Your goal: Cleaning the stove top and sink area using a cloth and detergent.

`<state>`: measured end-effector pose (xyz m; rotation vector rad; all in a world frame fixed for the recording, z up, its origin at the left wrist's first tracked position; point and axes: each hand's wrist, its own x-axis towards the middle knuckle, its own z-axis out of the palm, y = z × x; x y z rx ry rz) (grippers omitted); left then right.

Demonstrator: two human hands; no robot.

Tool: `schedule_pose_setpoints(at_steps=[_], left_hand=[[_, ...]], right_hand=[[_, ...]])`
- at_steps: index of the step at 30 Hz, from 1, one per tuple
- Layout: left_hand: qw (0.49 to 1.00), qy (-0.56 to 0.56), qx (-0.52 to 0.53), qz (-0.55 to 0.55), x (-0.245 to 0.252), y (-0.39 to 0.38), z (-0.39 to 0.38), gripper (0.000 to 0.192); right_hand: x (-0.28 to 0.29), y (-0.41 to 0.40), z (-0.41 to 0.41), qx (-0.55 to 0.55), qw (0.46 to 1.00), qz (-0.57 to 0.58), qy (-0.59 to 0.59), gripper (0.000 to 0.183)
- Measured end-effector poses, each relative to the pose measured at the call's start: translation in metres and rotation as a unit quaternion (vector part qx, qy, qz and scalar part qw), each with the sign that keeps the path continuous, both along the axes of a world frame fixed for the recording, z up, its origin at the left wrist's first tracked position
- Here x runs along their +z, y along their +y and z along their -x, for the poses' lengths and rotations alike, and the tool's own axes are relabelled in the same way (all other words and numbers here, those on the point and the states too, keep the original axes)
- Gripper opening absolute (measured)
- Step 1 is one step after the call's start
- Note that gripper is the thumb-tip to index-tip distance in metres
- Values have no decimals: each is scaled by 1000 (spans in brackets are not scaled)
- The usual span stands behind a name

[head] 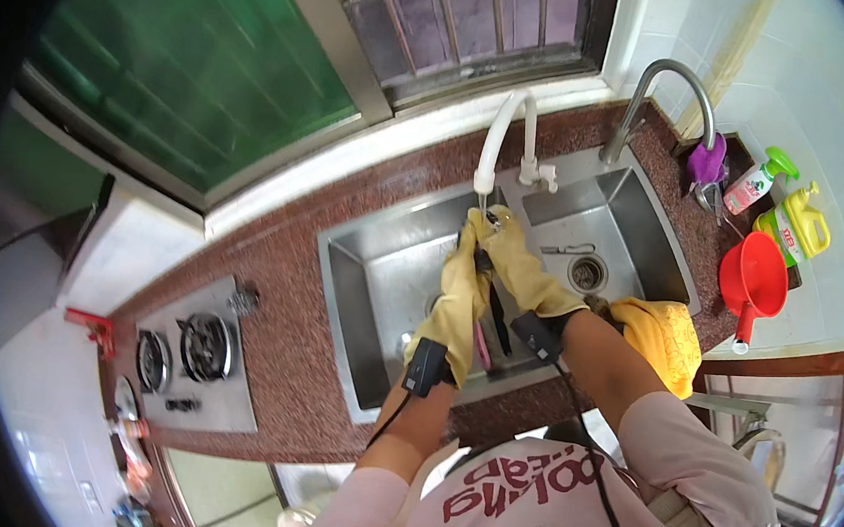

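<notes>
Both my hands wear yellow rubber gloves and meet above the left basin of a steel double sink (pixel 382 290). Water runs from the white faucet (pixel 487 171) onto them. My left hand (pixel 465 260) and my right hand (pixel 503 244) are closed together around a dark object (pixel 482 260), mostly hidden by the gloves; what it is I cannot tell. A long black item (pixel 498 319) extends below the gloves, and I cannot tell if it belongs to the held object. Beside it in the basin lies a pink-handled item (pixel 482 348).
A metal utensil (pixel 568 250) lies by the right basin's drain (pixel 587 273). An orange cloth (pixel 660 341) drapes over the front edge. At right stand a red dipper (pixel 752 273), a spray bottle (pixel 753 183), a yellow detergent bottle (pixel 793 224) and a second metal faucet (pixel 635 105). A gas stove (pixel 206 365) is at left.
</notes>
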<state>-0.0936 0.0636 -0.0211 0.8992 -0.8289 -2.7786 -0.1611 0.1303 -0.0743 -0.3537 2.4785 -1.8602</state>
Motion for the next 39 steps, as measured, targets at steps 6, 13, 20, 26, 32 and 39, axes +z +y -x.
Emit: schedule_pose_setpoints(at_steps=[6, 13, 20, 26, 32, 39], left_hand=[[998, 19, 43, 39, -25, -37, 13, 26], [991, 1, -81, 108, -32, -21, 24, 24], [975, -85, -39, 200, -16, -50, 35, 36], [922, -168, -100, 335, 0, -24, 36, 38], [988, -49, -54, 138, -17, -47, 37, 20], [985, 22, -33, 169, 3, -6, 26, 23]], right_hand=[[2, -26, -18, -51, 968, 232, 81, 29], [34, 12, 28, 65, 986, -152, -27, 35], [56, -8, -26, 8, 988, -65, 140, 43], [25, 1, 37, 86, 966, 26, -242, 26], [50, 7, -21, 78, 993, 83, -8, 33], [15, 1, 52, 68, 983, 172, -15, 28]])
